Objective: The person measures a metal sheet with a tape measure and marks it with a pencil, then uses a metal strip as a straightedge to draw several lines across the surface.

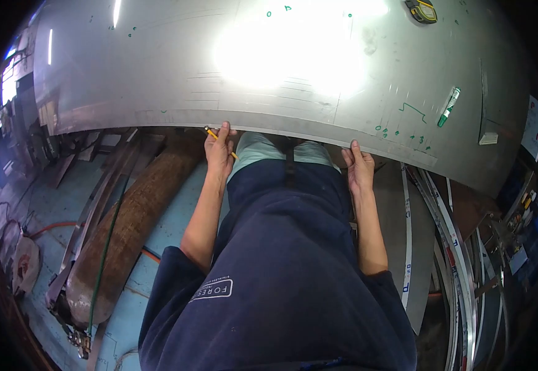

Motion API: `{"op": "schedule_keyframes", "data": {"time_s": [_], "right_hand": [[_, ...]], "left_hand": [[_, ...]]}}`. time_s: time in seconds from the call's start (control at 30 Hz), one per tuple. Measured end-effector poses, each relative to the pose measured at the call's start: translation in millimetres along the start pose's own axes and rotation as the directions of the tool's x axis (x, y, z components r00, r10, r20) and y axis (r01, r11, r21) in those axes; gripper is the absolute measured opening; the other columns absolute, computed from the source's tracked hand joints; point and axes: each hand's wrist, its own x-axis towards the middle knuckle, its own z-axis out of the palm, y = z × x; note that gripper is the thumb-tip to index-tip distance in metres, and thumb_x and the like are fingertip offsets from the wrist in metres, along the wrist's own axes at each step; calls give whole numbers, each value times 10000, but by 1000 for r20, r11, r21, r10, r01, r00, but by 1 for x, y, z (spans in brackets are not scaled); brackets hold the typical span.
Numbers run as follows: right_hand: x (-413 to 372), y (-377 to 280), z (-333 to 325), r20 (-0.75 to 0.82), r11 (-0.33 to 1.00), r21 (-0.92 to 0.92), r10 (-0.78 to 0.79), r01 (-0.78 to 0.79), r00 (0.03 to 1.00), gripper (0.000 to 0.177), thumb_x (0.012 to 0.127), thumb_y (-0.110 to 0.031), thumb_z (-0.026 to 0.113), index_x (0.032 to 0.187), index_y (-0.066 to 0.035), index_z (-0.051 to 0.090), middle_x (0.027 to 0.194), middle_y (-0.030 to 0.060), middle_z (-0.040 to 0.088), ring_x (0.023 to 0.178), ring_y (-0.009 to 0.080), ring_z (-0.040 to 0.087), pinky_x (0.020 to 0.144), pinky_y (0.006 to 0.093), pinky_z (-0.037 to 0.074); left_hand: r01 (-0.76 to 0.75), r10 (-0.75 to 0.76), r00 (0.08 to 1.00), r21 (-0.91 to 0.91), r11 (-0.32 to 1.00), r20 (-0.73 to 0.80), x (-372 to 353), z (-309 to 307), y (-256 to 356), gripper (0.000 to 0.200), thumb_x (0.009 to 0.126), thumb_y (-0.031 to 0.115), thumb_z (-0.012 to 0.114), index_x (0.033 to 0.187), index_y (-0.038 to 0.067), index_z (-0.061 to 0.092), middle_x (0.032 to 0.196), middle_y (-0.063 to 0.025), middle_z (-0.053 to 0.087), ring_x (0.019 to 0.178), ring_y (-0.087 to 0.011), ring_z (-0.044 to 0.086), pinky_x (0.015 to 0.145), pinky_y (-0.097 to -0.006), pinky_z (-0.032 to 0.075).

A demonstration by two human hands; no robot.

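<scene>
A long, narrow metal strip (269,122) lies along the near edge of a big shiny metal sheet (157,74). My left hand (220,151) grips the strip's near edge, thumb on top and fingers curled beneath. A thin yellow pencil-like tool (211,133) with a metallic end is also tucked in that hand, passing behind the thumb. Further right, my right hand (360,167) pinches the same edge, its thumb on top. The fingers under the edge are mostly hidden. Green marks and a bent green line (412,111) are drawn on the sheet near my right hand.
On the sheet lie a green marker (449,107), a yellow-black tape measure (421,11) and a thin metal piece (487,137). Below left, a rusty gas cylinder (136,216) rests on the blue floor (40,216). Long metal strips (445,229) stand at the right.
</scene>
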Motion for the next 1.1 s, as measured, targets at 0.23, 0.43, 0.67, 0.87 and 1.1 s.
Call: {"op": "schedule_keyframes", "data": {"time_s": [0.23,0.43,0.67,0.87,1.1], "right_hand": [[-4,-5,8,-35,1000,-7,-2,2,999,160,954,-166,716,944,-10,679,920,60,686,857,157,691,829,301,621],[-2,-3,4,-36,1000,-16,2,-2,999,132,953,-153,715,919,-33,670,915,49,681,859,157,693,825,303,625],[-7,-7,10,-43,999,-28,-17,16,999,128,952,-153,716,918,-37,672,904,44,680,837,141,685,824,304,626],[-4,-3,6,-40,1000,-3,-12,12,999,131,950,-145,718,894,-36,671,888,45,678,831,143,687,822,303,625],[-4,-3,5,-35,1000,-6,-16,16,999,132,951,-146,716,896,-33,674,891,55,685,832,151,691,817,302,626]], "left_hand": [[9,-9,1000,-35,999,5,-1,1,-1,212,930,200,754,907,133,555,872,6,666,730,-41,639,450,-190,328],[-13,11,996,-30,999,-87,-1,11,-1,193,956,210,719,882,80,597,763,-80,681,446,-39,391,412,-203,276],[-37,36,999,-51,998,-25,0,4,-3,193,959,209,715,884,78,595,778,-91,691,447,-37,394,412,-203,276],[38,-38,999,-10,999,7,-1,2,0,213,934,202,749,899,120,555,842,-17,663,692,-53,631,444,-195,336],[-51,49,998,-43,998,-47,-1,8,-4,191,952,208,724,884,71,609,752,-87,690,446,-41,399,416,-197,279]]}}
